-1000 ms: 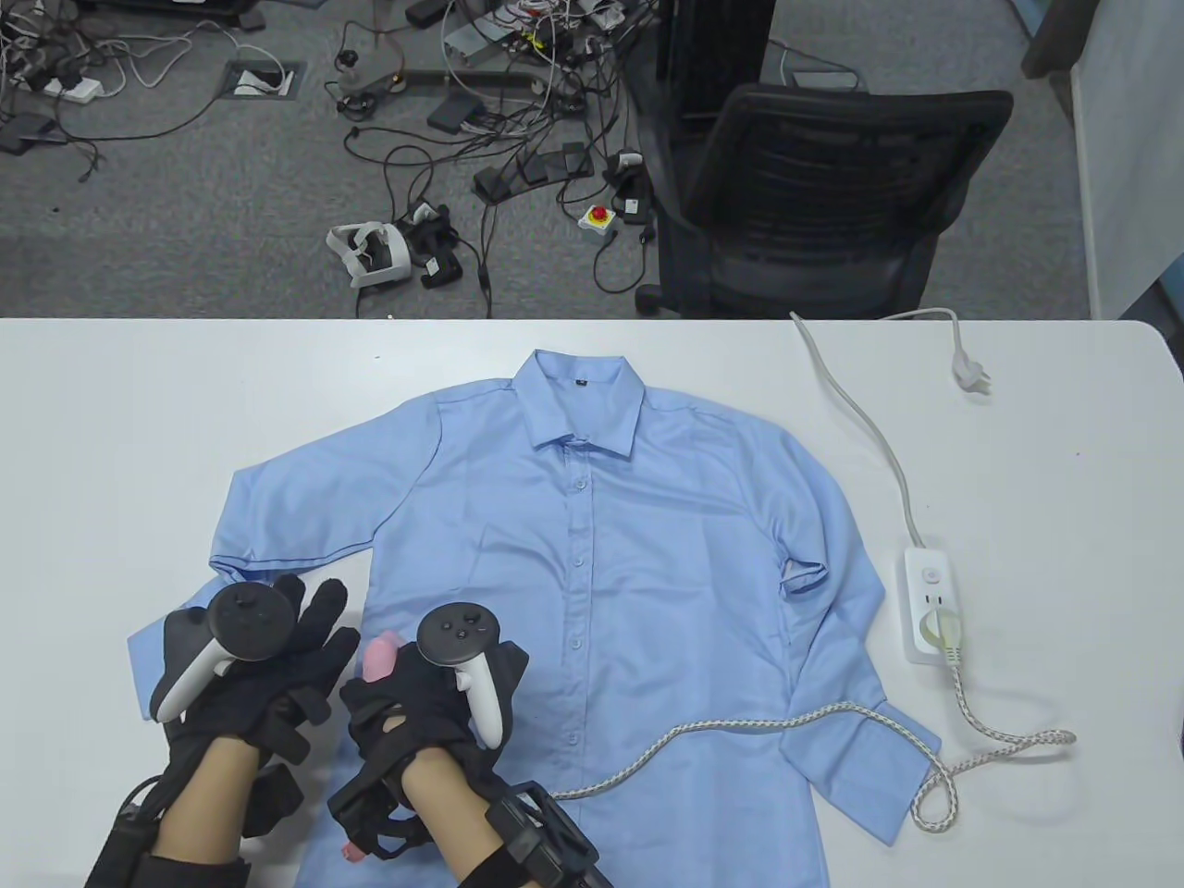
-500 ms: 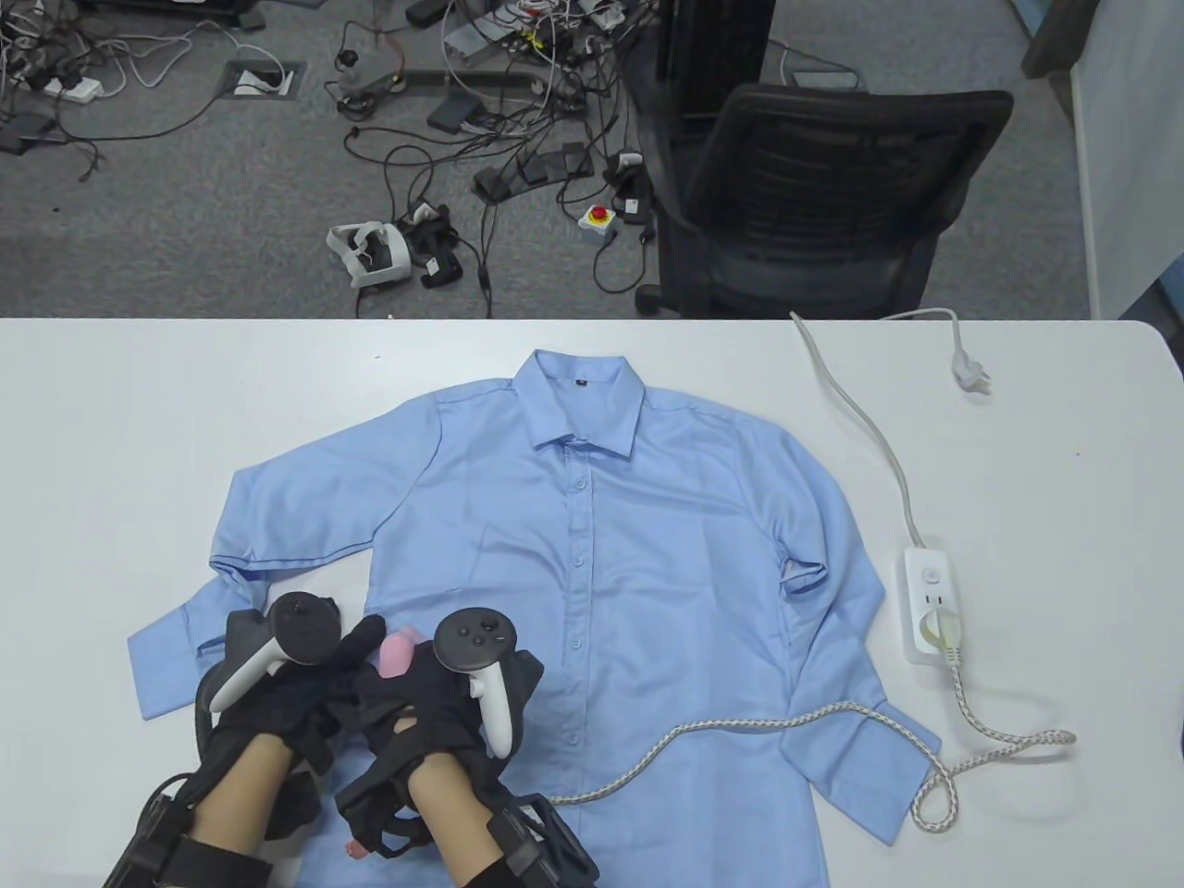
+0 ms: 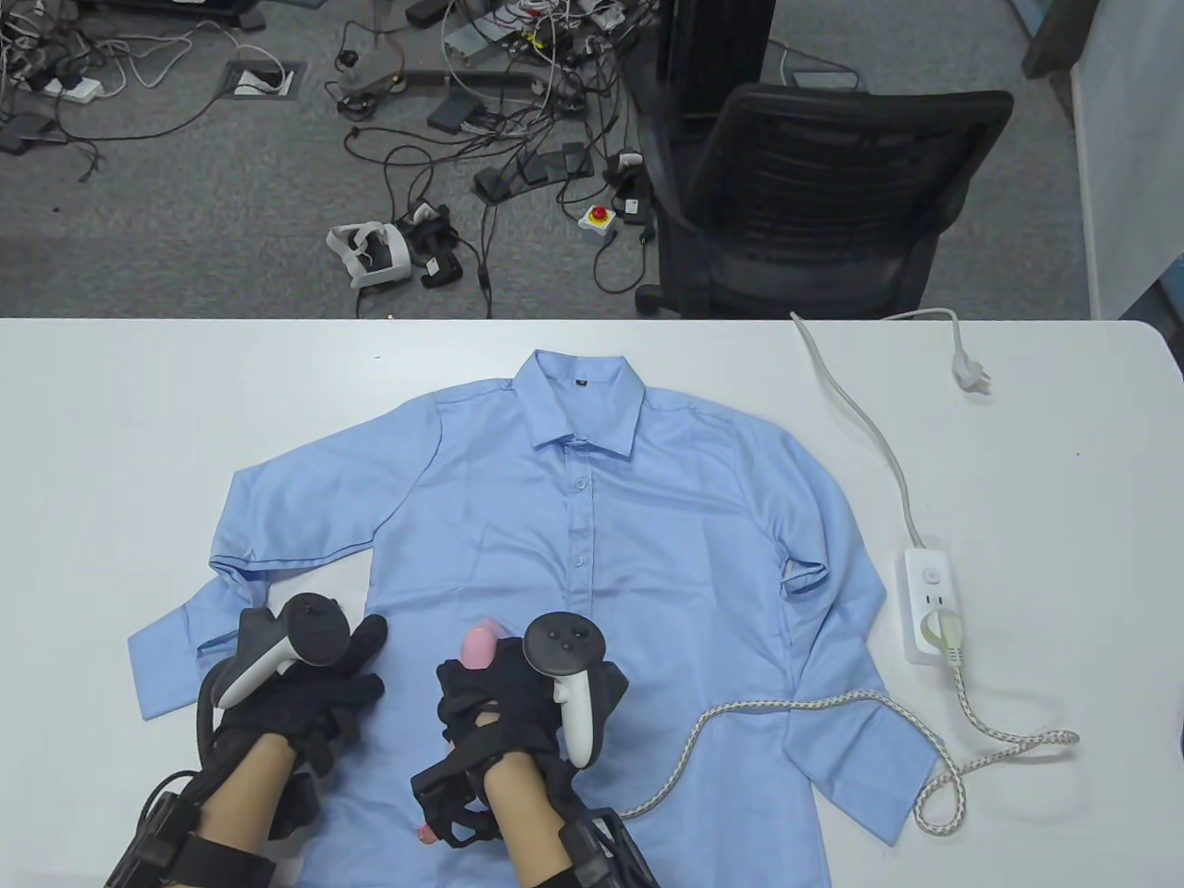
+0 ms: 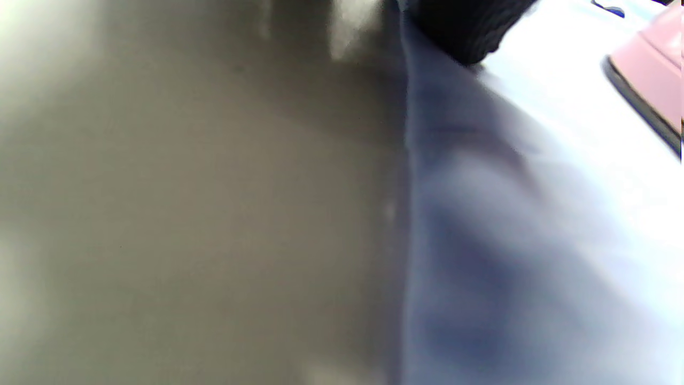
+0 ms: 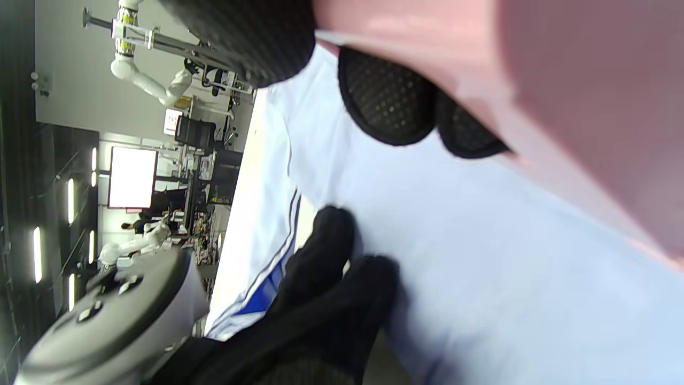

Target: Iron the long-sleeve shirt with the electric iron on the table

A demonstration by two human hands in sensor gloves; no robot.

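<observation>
The light blue long-sleeve shirt [image 3: 592, 546] lies buttoned and face up on the white table [image 3: 111, 425], collar toward the far edge and both sleeves folded in beside the body; its hem is cut off by the bottom of the table view. The right hand [image 3: 518, 703] is wrapped around the pink electric iron [image 3: 479, 646], which sits on the lower front of the shirt, just left of the button placket. The glove and tracker hide nearly all of the iron: only a pink tip beyond the knuckles and a pink scrap near the wrist show from above. In the right wrist view the iron [image 5: 534, 96] is a blurred pink mass with gloved fingertips [image 5: 387, 101] curled under it, above the blue cloth. The left hand [image 3: 305, 689] rests at the shirt's left side edge, beside the folded sleeve, fingers stretched forward and slightly spread, holding nothing. The left wrist view is heavily blurred, showing only grey table, a dark fold of shirt and a corner of the iron [image 4: 649, 80]. The iron's braided cord [image 3: 832, 708] crosses the right cuff, loops on the table and runs to the white power strip [image 3: 932, 601], whose own plug [image 3: 971, 375] lies loose on the table.
</observation>
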